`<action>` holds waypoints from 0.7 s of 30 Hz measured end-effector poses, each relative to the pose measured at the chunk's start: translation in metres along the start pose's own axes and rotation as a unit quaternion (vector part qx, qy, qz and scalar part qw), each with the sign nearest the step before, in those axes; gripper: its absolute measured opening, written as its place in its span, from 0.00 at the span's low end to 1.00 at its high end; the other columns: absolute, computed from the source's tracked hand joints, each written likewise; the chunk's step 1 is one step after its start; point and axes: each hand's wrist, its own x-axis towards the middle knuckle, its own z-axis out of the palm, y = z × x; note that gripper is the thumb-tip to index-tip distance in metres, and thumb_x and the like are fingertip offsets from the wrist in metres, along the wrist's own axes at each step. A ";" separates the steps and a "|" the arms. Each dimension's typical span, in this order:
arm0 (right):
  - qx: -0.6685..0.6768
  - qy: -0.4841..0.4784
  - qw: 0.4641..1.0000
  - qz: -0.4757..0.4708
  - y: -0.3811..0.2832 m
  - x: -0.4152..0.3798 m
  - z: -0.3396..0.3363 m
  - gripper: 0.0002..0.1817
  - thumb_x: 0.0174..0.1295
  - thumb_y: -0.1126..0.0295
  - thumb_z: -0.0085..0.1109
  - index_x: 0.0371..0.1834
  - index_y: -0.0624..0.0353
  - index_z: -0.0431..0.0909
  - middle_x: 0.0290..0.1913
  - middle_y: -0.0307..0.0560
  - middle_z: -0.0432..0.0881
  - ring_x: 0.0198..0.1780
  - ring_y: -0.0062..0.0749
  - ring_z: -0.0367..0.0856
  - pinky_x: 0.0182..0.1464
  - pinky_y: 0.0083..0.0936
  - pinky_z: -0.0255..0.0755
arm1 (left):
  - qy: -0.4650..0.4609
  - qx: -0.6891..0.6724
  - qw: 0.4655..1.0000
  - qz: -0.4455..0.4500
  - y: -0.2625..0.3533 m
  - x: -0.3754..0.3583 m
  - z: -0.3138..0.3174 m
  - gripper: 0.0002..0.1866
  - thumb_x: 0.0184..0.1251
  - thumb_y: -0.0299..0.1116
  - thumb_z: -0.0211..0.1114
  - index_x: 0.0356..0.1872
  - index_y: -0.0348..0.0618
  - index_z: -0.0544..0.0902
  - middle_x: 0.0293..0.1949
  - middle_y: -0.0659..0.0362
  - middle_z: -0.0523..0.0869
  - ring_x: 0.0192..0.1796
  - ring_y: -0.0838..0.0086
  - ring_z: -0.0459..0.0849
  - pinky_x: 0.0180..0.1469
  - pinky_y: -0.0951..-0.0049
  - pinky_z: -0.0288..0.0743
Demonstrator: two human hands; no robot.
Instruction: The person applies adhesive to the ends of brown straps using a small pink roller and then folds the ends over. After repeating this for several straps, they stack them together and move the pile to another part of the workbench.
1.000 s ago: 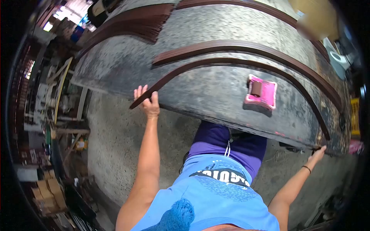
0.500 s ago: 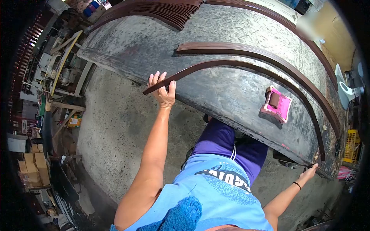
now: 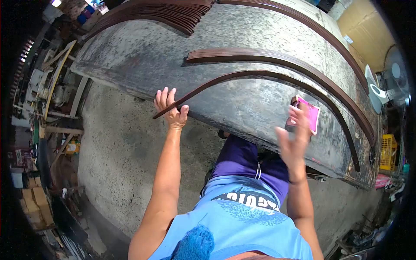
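A long, thin dark-brown strip (image 3: pixel 242 73) bows in an arc over the grey worktable (image 3: pixel 225 102). Its near left end crosses my left hand (image 3: pixel 171 108), whose fingers are stretched out and spread at the table edge, the thumb apart. My right hand (image 3: pixel 294 141) is raised in front of the table, smeared by motion, with its fingers apart and nothing visible in them. Behind it, partly covered by the fingers, sits a pink-sided device (image 3: pixel 310 113) that resembles a tape dispenser. Farther in, a bundle of curved brown strips (image 3: pixel 277 58) follows a similar arc.
A larger stack of brown strips (image 3: pixel 151 15) lies at the far left of the table. More long strips (image 3: pixel 303 24) run along its far edge. On the right are a fan (image 3: pixel 392 69) and a yellow crate (image 3: pixel 388 151). Cluttered shelving lines the left side.
My right hand has come from the table's right corner to in front of the pink device. My left hand stays at the strip's left end. The whole view has shifted slightly.
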 end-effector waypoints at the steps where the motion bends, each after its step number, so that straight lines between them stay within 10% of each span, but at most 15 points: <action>1: -0.008 -0.006 0.997 -0.071 0.008 0.011 0.032 0.41 0.57 0.67 0.68 0.71 0.67 0.57 0.64 0.59 0.70 0.62 0.51 0.71 0.65 0.41 0.63 | 0.000 -0.009 1.000 0.000 -0.001 0.000 0.002 0.40 0.67 0.71 0.38 0.59 0.46 0.75 0.62 0.50 0.72 0.68 0.48 0.64 0.67 0.43 0.53; 21: -0.105 -0.128 0.980 -0.112 0.025 0.076 0.128 0.41 0.56 0.56 0.66 0.71 0.60 0.60 0.52 0.51 0.74 0.58 0.46 0.69 0.64 0.47 0.57 | 0.046 -0.031 0.998 -0.005 -0.001 -0.004 0.012 0.42 0.68 0.70 0.38 0.60 0.39 0.72 0.62 0.48 0.71 0.70 0.48 0.61 0.71 0.44 0.49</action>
